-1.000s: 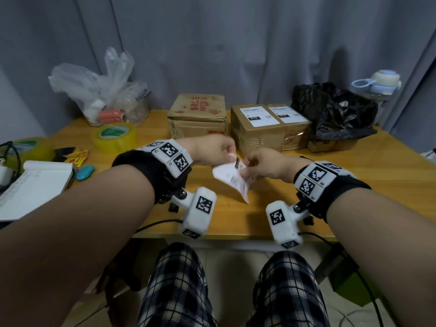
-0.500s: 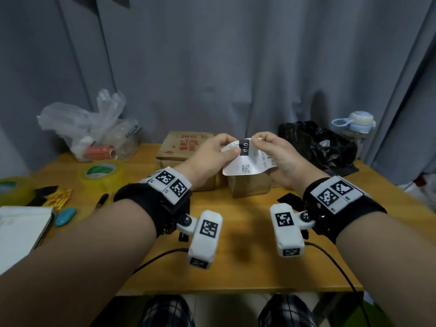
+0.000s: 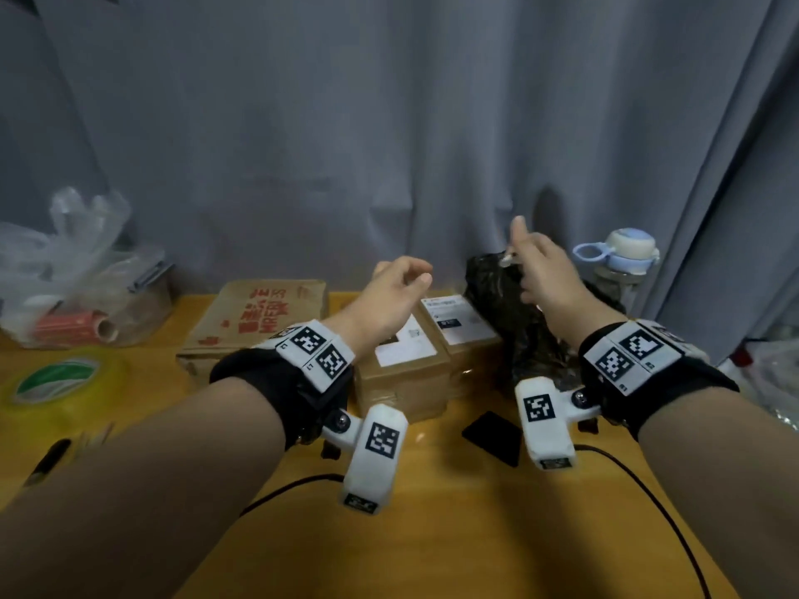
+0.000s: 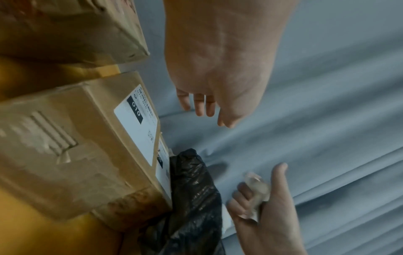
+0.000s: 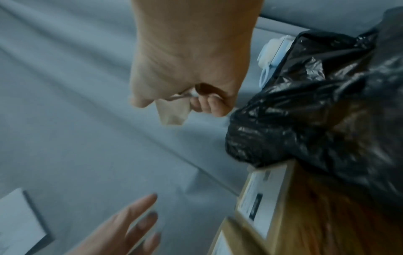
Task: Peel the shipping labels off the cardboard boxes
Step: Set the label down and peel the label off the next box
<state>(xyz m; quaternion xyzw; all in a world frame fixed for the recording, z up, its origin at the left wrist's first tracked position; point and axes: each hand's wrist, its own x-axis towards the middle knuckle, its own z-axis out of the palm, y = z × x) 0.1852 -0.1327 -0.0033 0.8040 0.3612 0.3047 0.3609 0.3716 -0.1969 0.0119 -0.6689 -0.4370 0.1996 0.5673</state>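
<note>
One wadded label (image 4: pixel 257 189) pinched in my right hand (image 3: pixel 542 270) | left hand (image 3: pixel 389 302) loose, empty | drop wad deep inside black bag (image 3: pixel 514 322); two labels remain

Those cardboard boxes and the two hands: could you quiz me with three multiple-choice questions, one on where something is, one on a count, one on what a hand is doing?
1. Where is the black plastic bag?
A. right of the labelled boxes
B. on the tape roll
C. on the floor

2. How many boxes still show a white shipping label on top?
A. none
B. two
C. five

3. What is the right hand doing?
A. lying flat on the table
B. gripping a crumpled label
C. holding a pen

Answers: 1 A, the bag sits beside the right box. 2 B, the middle box and the right one each bear one. 3 B, its fingers curl round the paper; the left hand holds nothing.
</note>
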